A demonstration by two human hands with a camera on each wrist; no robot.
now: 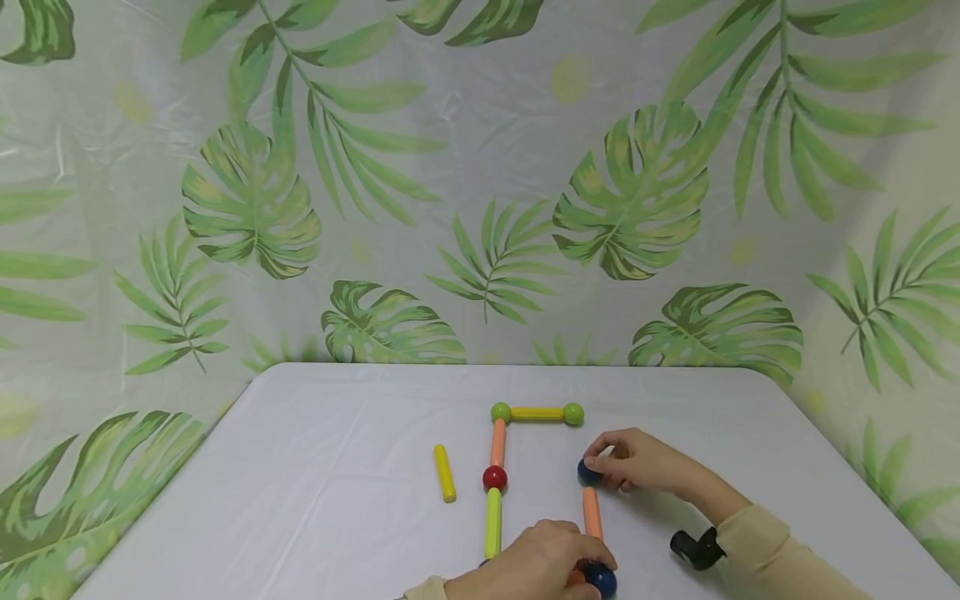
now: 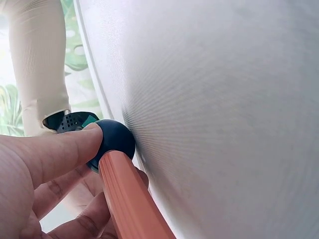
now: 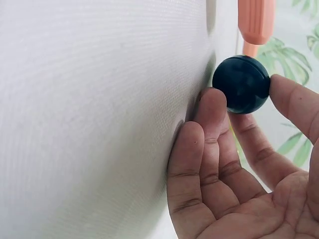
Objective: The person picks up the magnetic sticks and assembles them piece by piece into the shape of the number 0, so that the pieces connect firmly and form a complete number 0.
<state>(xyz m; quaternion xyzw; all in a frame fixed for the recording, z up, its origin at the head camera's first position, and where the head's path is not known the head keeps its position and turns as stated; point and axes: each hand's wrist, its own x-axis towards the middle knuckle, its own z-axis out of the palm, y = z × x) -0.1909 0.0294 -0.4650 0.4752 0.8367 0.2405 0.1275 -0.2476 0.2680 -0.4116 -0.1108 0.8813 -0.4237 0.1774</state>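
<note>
My right hand pinches a dark blue ball between thumb and fingers, close over the white table. Just below that ball in the head view lies a salmon stick, its end near the ball. My left hand grips a second dark blue ball at the stick's other end. Seen from the left wrist, the thumb presses on this ball, and a salmon stick meets it. The right wrist view shows the right-hand ball with a gap to a salmon stick.
Left of the right hand, a line of pieces runs down the table: green ball, salmon stick, red ball, lime stick. A yellow stick joins another green ball. One loose yellow stick lies left.
</note>
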